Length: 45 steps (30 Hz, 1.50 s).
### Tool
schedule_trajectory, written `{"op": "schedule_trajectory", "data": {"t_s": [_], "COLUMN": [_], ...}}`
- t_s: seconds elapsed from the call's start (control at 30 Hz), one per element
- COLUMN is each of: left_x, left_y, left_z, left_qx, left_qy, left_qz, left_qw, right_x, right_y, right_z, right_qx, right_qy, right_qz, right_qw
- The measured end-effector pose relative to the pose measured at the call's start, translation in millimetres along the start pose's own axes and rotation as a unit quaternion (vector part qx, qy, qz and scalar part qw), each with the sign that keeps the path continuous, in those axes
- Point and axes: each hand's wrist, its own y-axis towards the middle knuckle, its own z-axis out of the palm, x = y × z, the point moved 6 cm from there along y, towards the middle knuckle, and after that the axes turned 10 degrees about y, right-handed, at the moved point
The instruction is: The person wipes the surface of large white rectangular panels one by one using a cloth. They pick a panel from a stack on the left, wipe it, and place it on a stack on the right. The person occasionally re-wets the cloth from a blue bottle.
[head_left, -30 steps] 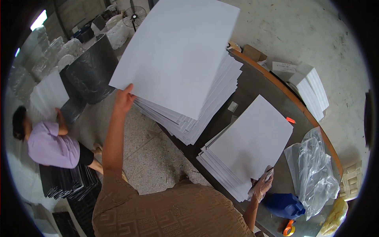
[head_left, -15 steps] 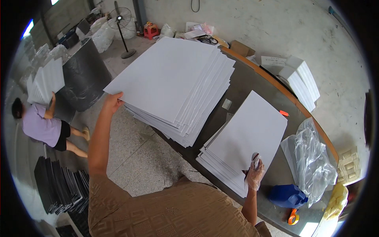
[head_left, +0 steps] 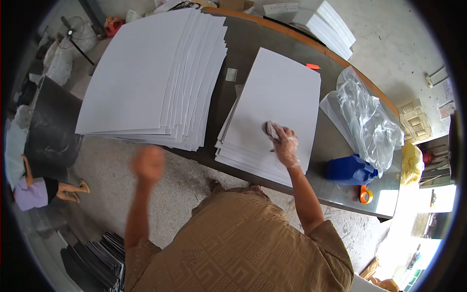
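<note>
My right hand (head_left: 286,146), in a thin clear glove, presses a small whitish wad (head_left: 272,130) with a dark edge, perhaps a cloth, against the top white sheet of the smaller stack (head_left: 284,92). The wad's exact kind is not clear. My left hand (head_left: 148,164) hangs in the air just off the near edge of the larger stack of white sheets (head_left: 136,73); motion smears its fingers. Both stacks lie on a dark table (head_left: 243,39), the larger to the left and with uneven, fanned edges.
Right of the smaller stack lie crumpled clear plastic (head_left: 362,121), a blue jug (head_left: 348,170) and an orange tape roll (head_left: 366,194). An orange tool (head_left: 313,66) rests near the far edge. At left a person (head_left: 36,190) stands beside a large dark roll (head_left: 53,119).
My left hand has let go of the larger stack's corner and drawn back toward me. My right hand has moved up the sheet with the wad. The view has shifted rightward.
</note>
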Motion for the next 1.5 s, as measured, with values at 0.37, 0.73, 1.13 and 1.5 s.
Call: {"op": "schedule_trajectory", "data": {"t_s": [0.37, 0.73, 1.13, 1.5], "left_x": [-146, -139, -136, -141], "left_y": [-93, -128, -121, -133], "left_z": [213, 229, 239, 241], "left_qx": [0.351, 0.254, 0.222, 0.232], "left_qy": [-0.082, -0.115, -0.168, -0.143], "left_qz": [0.037, 0.065, 0.026, -0.012], "left_qw": [0.932, 0.958, 0.96, 0.962], "right_x": [14, 62, -9, -240], "right_y": [31, 7, 110, 384], "right_z": [113, 127, 164, 193], "right_qx": [0.054, 0.14, 0.148, 0.052], "right_qy": [-0.046, -0.001, -0.034, -0.17], "right_qz": [-0.053, -0.12, -0.079, 0.02], "right_qw": [0.996, 0.983, 0.985, 0.984]}}
